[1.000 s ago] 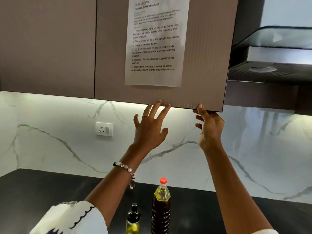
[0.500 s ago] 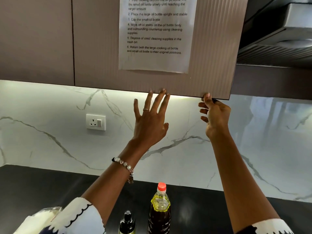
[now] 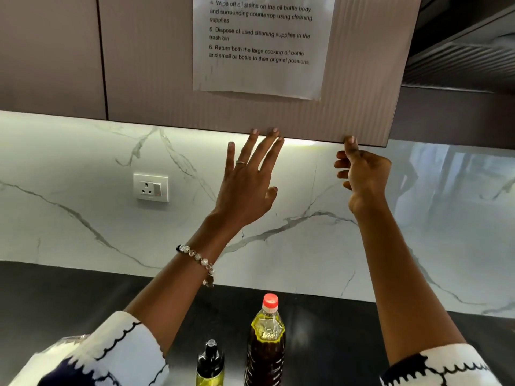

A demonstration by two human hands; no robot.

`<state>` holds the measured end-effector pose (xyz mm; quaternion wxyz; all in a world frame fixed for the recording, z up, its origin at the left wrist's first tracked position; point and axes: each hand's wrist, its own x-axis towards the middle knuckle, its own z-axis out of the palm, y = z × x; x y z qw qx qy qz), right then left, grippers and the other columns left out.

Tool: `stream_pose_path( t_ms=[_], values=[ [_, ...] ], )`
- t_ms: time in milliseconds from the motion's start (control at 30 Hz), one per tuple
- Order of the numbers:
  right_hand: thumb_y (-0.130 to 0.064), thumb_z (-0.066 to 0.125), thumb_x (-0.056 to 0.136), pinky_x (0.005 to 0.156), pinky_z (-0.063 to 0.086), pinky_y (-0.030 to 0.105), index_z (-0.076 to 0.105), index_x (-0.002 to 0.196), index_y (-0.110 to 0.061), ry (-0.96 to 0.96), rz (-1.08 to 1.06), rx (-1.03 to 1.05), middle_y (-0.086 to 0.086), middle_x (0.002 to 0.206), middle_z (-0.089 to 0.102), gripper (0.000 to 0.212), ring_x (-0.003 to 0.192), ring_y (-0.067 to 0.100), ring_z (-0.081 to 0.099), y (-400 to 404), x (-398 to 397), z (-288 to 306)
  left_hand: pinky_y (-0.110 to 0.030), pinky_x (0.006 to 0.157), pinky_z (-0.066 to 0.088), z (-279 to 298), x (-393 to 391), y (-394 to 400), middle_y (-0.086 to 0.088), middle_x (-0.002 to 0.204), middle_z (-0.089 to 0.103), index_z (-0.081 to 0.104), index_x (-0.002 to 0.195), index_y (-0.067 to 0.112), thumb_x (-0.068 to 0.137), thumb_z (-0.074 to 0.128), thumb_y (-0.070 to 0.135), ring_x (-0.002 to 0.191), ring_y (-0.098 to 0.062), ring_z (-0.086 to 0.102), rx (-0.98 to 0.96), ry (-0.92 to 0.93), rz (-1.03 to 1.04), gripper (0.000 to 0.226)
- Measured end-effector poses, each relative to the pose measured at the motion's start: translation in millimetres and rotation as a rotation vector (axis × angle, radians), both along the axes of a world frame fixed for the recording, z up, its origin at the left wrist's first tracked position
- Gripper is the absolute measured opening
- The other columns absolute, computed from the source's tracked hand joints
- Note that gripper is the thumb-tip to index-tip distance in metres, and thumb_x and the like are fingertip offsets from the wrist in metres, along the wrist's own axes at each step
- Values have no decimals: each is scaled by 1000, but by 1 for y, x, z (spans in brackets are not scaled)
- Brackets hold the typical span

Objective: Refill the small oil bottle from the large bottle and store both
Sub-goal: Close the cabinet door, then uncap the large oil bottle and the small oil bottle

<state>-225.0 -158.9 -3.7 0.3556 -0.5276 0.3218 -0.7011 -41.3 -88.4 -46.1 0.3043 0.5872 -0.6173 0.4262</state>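
Note:
The large oil bottle point(image 3: 266, 344), red-capped with a dark label, stands upright on the black countertop point(image 3: 334, 344). Just left of it stands the small oil bottle point(image 3: 210, 363) with a black pump top. Both my arms reach up to the wall cabinet door point(image 3: 167, 79). My left hand point(image 3: 246, 185) has straight, spread fingers whose tips touch the door's bottom edge. My right hand point(image 3: 362, 171) hooks its forefinger over that edge near the door's right corner, the other fingers curled below it.
A printed instruction sheet point(image 3: 262, 45) is taped to the door. A white wall socket point(image 3: 150, 187) sits on the marble backsplash point(image 3: 83, 190). A range hood point(image 3: 459, 51) hangs at the upper right.
The view has tilted downward, so the cabinet and sheet sit higher in frame. Both hands stay at the door's lower edge; the left fingertips now touch it.

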Motion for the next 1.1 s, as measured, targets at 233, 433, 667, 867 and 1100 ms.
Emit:
stream_pose_path(
  t_ms=[233, 433, 667, 867, 1100],
  values=[
    [-40, 59, 91, 54, 45, 24, 69, 79, -9, 172, 67, 38, 4, 70, 68, 34, 57, 13, 59, 10, 2, -39, -20, 110, 24, -58, -5, 13, -1, 155, 31, 40, 144, 20, 88, 67, 25, 141, -17, 31, 167, 532, -426, 62],
    [-29, 61, 91, 56, 48, 23, 70, 87, -7, 383, 200, 59, 7, 74, 70, 25, 58, 13, 61, 31, 10, -122, -5, 77, 47, -128, -9, 37, 2, 114, 68, 63, 121, 16, 89, 66, 26, 96, -4, 64, 401, 985, -486, 33],
    [-37, 71, 80, 63, 52, 20, 71, 93, -12, 690, 216, 23, -1, 80, 70, 28, 68, 9, 63, 61, 17, -214, -27, 102, 46, -216, -24, 63, 4, 124, 63, 56, 129, 17, 66, 80, 40, 117, -9, 57, 612, 1367, -565, 72],
    [-30, 74, 79, 71, 46, 12, 69, 106, -8, 869, 64, -111, 5, 97, 67, 35, 80, 9, 61, 67, 30, -238, -11, 84, 48, -238, -41, 60, 10, 118, 63, 56, 126, 24, 68, 85, 30, 104, 2, 58, 572, 1388, -487, 65],
    [-26, 70, 84, 71, 49, 22, 70, 106, -4, 948, 3, -200, 9, 93, 68, 31, 79, 14, 59, 70, 34, -234, -23, 86, 54, -240, -50, 49, 8, 102, 69, 64, 118, 22, 67, 85, 27, 92, -2, 63, 475, 1400, -418, 55]
  ],
)
